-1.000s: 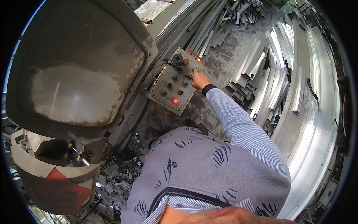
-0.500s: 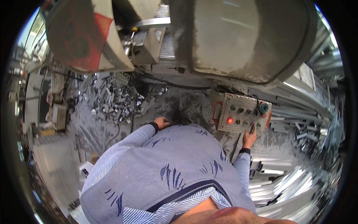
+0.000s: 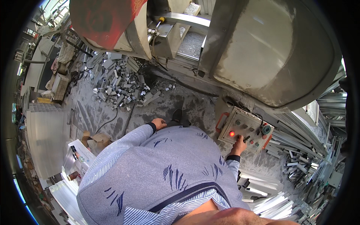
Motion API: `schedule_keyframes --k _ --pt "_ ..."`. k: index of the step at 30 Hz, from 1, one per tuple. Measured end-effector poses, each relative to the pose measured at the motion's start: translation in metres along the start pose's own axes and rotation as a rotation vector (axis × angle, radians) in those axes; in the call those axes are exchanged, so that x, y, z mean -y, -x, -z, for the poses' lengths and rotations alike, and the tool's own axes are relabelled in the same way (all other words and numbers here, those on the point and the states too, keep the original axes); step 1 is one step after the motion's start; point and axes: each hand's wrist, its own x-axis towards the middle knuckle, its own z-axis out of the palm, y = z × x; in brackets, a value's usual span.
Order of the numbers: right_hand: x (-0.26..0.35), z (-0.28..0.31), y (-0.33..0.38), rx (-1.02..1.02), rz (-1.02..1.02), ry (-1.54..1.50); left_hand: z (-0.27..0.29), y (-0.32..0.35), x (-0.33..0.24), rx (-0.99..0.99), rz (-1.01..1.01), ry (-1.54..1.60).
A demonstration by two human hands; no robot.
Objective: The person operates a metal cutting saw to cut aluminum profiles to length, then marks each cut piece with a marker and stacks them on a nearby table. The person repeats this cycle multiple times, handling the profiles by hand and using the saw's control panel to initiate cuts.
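The hands were apart, one at each side of the body. The left hand (image 3: 159,123) hung free by the hip with its fingers loosely curled, holding nothing, above the grey, dust-strewn floor (image 3: 93,112) and a dark shoe (image 3: 177,115) just beside it. Further left and up lay a heap of short metal offcuts (image 3: 123,88).

The right hand (image 3: 238,145) rested on the control panel (image 3: 243,129), fingers narrowed onto a small black switch near the panel's lower middle; it gripped nothing else. A red lamp (image 3: 232,134) glowed just left of the fingertips, and a green knob (image 3: 266,129) sat at the panel's right end.

Compared with a second before, the view had swung round: the large grey machine hood (image 3: 277,52), which had filled the left of the picture, now stood above and to the right, and the panel had moved from upper centre to the right side. The right hand had stayed on the panel through that turn, which suggested the controls were still being worked while the head turned. To the far right lay stacked aluminium profiles (image 3: 307,157).
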Motion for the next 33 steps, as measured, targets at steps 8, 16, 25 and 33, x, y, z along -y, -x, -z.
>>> schedule_keyframes --k 8,16,25,33 --pt "0.005 -0.008 0.010 0.037 0.022 -0.038 -0.003 0.000 0.009 -0.035 0.024 0.006" --pt "0.050 -0.008 0.046 0.104 -0.411 -0.003 0.000 -0.001 0.007 -0.031 0.027 -0.008" --pt "0.046 -0.003 0.036 0.206 -0.503 -0.093 -0.001 -0.002 -0.001 -0.025 -0.035 0.009" --pt "0.046 0.001 0.035 0.213 -0.517 -0.145 -0.009 -0.005 -0.004 -0.041 -0.043 -0.016"
